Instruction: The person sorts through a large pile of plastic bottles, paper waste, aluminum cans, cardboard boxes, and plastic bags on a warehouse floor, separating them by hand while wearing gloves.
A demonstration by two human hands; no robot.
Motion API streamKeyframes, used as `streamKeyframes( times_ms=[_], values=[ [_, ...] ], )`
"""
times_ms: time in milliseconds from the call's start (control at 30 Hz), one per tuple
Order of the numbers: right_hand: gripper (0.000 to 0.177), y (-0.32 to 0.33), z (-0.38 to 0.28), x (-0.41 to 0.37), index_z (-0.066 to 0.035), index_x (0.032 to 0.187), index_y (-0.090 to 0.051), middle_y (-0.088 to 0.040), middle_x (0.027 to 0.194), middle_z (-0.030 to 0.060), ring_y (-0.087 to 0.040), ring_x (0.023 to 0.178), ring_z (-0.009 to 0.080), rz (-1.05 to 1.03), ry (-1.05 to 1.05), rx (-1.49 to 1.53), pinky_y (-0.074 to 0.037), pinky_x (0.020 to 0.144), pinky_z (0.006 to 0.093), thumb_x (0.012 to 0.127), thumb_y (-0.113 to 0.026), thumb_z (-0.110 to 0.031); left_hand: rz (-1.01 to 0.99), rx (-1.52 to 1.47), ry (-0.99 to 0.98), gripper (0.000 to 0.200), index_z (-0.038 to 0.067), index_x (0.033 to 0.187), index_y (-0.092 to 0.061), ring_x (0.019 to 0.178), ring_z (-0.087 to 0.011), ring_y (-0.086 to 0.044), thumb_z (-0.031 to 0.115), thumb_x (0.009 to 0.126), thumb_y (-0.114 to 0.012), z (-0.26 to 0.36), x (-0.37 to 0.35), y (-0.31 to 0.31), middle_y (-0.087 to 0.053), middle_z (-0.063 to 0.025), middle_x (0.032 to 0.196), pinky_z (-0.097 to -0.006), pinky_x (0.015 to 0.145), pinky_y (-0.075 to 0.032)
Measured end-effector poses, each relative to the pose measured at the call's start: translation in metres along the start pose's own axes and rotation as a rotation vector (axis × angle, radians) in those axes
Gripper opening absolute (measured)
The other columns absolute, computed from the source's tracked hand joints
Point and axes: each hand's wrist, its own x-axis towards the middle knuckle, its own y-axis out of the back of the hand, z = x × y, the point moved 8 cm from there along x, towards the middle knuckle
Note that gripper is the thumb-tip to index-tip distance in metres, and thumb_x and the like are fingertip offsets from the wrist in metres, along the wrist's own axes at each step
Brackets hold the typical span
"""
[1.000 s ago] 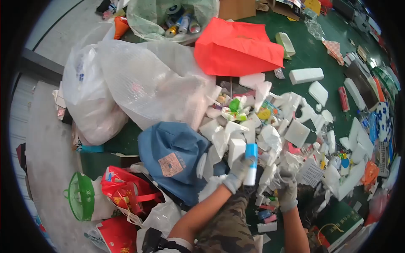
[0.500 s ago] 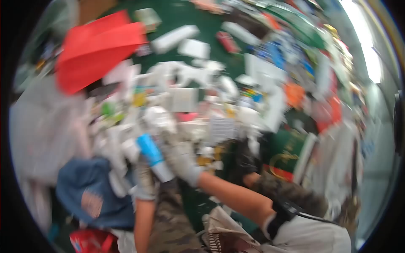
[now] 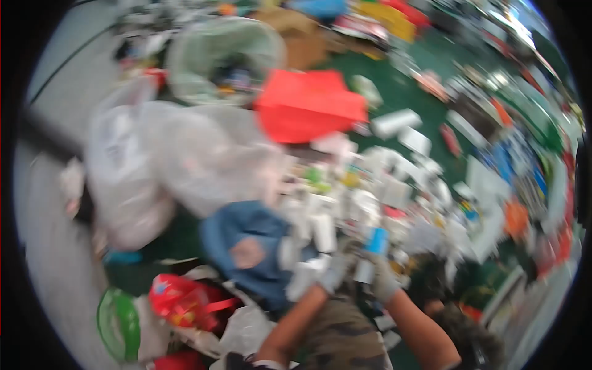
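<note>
Between my gloved hands, low in the head view, is a blue-and-white tube or bottle (image 3: 377, 241), its blue end pointing away from me and its white end nearer. My right hand (image 3: 385, 280) is closed along its right side. Just left of it, my left hand (image 3: 337, 273) is smeared by motion, so its fingers cannot be made out. Beyond both hands spreads a pile of white cartons and plastic pieces (image 3: 320, 231). A blue cloth bag or cap (image 3: 246, 246) lies left of my left hand.
A red sheet or bag (image 3: 308, 106) lies past the pile, with a lined bin (image 3: 225, 58) behind it. Large translucent bags (image 3: 197, 160) stand at left. A red bag (image 3: 188, 302) sits in front of them. An orange piece (image 3: 515, 219) is at right.
The view has swung left, so the scene has shifted right and the bin and full bags show. The blue-and-white item, earlier by my left hand, is now against my right hand.
</note>
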Motion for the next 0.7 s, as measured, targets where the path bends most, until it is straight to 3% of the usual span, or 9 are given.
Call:
streamKeyframes(
  times_ms=[33,100,233,300,333,400,533,600,700],
  values=[
    [0.036,-0.015,-0.006,-0.016,-0.007,0.109,-0.052,-0.061,0.092,0.0098,-0.062,0.084,0.0212,-0.025,-0.033,0.204,-0.054,0.069,0.0335,0.082,-0.054,-0.031,-0.105,-0.07,-0.069,0.043,0.005,0.122,-0.046,0.099,-0.0152,-0.052,0.016,0.082,-0.059,0.024,0.0,-0.008,-0.055,-0.0066,0.109,-0.029,0.089,-0.042],
    [0.041,-0.018,-0.007,-0.019,-0.006,0.111,-0.05,-0.061,0.095,0.0122,-0.061,0.085,0.0245,-0.126,0.11,0.131,-0.051,0.077,0.0373,0.081,-0.055,-0.032,-0.187,-0.283,0.168,0.052,0.006,0.128,-0.041,0.102,-0.0136,-0.051,0.009,0.08,-0.06,0.018,-0.025,-0.017,-0.051,-0.005,0.118,-0.0267,0.089,-0.042],
    [0.033,-0.02,-0.023,-0.033,-0.006,0.104,-0.05,-0.061,0.084,0.01,-0.061,0.076,0.0222,-0.026,0.264,0.089,-0.051,0.066,0.0352,0.079,-0.062,-0.023,-0.042,-0.528,0.213,0.045,0.004,0.12,-0.047,0.095,-0.014,-0.056,-0.003,0.076,-0.055,0.025,-0.055,0.012,-0.057,-0.005,0.105,-0.0249,0.083,-0.046],
    [0.022,-0.02,-0.051,-0.061,-0.008,0.099,-0.053,-0.058,0.083,0.0074,-0.059,0.08,0.0212,0.131,0.409,-0.252,-0.051,0.069,0.0396,0.084,-0.055,-0.024,0.105,-0.558,0.218,0.039,0.003,0.118,-0.048,0.094,-0.0202,-0.059,-0.005,0.079,-0.049,0.039,-0.083,0.041,-0.058,-0.0087,0.103,-0.0317,0.08,-0.052],
    [0.029,-0.012,-0.044,-0.07,-0.009,0.1,-0.051,-0.058,0.077,0.0089,-0.06,0.072,0.0224,0.205,0.292,-0.125,-0.051,0.058,0.0387,0.077,-0.065,-0.018,0.105,-0.572,0.206,0.039,0.003,0.118,-0.048,0.094,-0.0202,-0.059,-0.005,0.079,-0.049,0.038,-0.094,0.051,-0.058,-0.0087,0.103,-0.0317,0.08,-0.052],
    [0.021,-0.023,-0.036,-0.123,-0.011,0.097,-0.052,-0.059,0.079,0.0095,-0.06,0.071,0.0189,0.423,-0.112,-0.63,-0.05,0.058,0.0362,0.081,-0.061,-0.02,0.298,-0.73,0.193,0.035,0.003,0.115,-0.049,0.094,-0.0249,-0.06,-0.005,0.081,-0.047,0.028,-0.122,0.089,-0.058,-0.0104,0.104,-0.0378,0.077,-0.054],
    [0.024,-0.038,-0.021,-0.103,-0.01,0.105,-0.048,-0.055,0.093,0.0073,-0.055,0.075,0.0186,-0.246,-0.249,-1.302,-0.048,0.062,0.0339,0.085,-0.052,-0.024,0.396,-0.724,0.2,0.037,0.001,0.115,-0.047,0.103,-0.0294,-0.056,-0.005,0.079,-0.043,0.051,-0.185,0.119,-0.056,-0.015,0.111,-0.0411,0.086,-0.05],
    [0.027,-0.072,-0.065,-0.062,-0.009,0.109,-0.046,-0.053,0.101,0.0062,-0.053,0.077,0.0185,-0.347,-0.032,-1.253,-0.047,0.065,0.0328,0.088,-0.047,-0.026,0.519,-0.809,0.153,0.035,0.004,0.112,-0.049,0.092,-0.0267,-0.06,-0.006,0.079,-0.047,0.025,-0.211,0.138,-0.058,-0.0125,0.105,-0.0387,0.074,-0.055],
    [0.033,-0.204,-0.17,-0.021,-0.009,0.117,-0.043,-0.051,0.11,0.0031,-0.051,0.083,0.0176,-0.266,0.393,-0.775,-0.046,0.069,0.0325,0.091,-0.04,-0.029,0.5,-1.005,-0.011,0.025,0.005,0.102,-0.051,0.091,-0.0249,-0.06,0.0,0.078,-0.046,0.003,-0.225,0.161,-0.058,-0.0112,0.1,-0.036,0.076,-0.053]
  ],
)
